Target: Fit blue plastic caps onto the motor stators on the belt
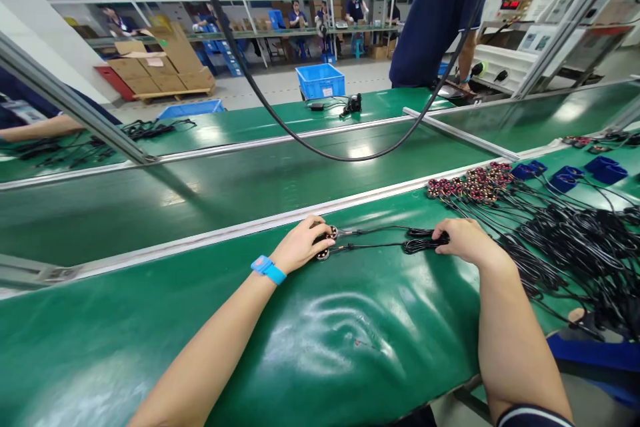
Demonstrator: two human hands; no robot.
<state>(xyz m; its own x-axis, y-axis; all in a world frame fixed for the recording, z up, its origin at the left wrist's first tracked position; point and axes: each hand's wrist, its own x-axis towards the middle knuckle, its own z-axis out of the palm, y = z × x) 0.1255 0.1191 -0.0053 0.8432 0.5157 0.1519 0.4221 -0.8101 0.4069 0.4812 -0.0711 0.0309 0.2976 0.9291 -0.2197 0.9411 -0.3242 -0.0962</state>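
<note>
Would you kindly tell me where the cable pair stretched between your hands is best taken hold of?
Probably at its two ends, from above: the round ends under the left hand and the bundled loops at the right hand are thicker than the thin straight leads between, which lie flat on the green bench and offer little to pinch.

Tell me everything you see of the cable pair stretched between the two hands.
The cable pair is two thin black leads lying side by side, nearly straight, flat on the green bench mat. Each ends on the left in a small round, metal-looking head, partly covered by the curled fingers of the left hand. On the right the leads gather into tight black bundles under the fingertips of the right hand.
</note>
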